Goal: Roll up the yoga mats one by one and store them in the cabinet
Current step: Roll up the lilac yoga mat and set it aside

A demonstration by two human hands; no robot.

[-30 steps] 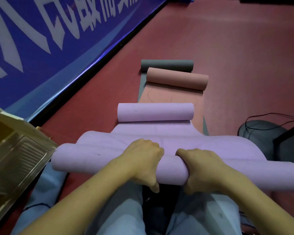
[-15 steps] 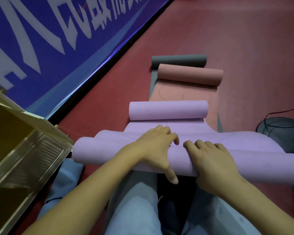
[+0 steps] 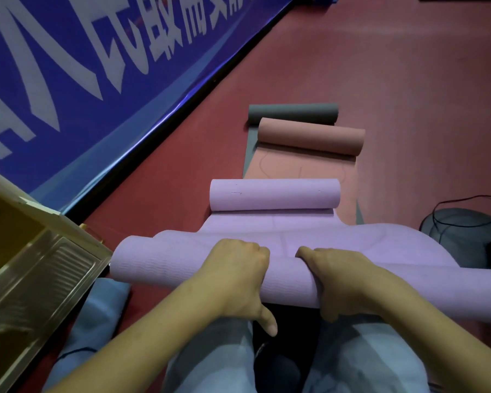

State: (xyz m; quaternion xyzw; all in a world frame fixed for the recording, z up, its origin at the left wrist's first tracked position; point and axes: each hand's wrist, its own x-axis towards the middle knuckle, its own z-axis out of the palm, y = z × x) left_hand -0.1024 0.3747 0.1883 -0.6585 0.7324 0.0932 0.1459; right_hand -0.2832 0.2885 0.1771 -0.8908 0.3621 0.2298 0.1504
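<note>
A lilac yoga mat (image 3: 165, 265) lies across my lap, its near end wound into a thick roll. My left hand (image 3: 238, 276) grips the roll near its middle, fingers curled over the top and thumb under it. My right hand (image 3: 340, 279) grips it just to the right in the same way. Beyond, the mat's far end forms a second lilac roll (image 3: 275, 194). A pink mat (image 3: 309, 137) and a grey mat (image 3: 292, 112) lie farther off, each partly rolled. An open yellowish cabinet (image 3: 37, 268) stands at the left.
A blue banner (image 3: 97, 66) with white characters lines the wall on the left. The floor (image 3: 408, 80) is dark red. A dark round base (image 3: 465, 231) with a black cable sits at the right. My knees in light blue trousers are under the roll.
Half a second ago my fingers lay stretched forward over the roll; now both hands have curled round it and drawn back toward me, and the roll looks thicker.
</note>
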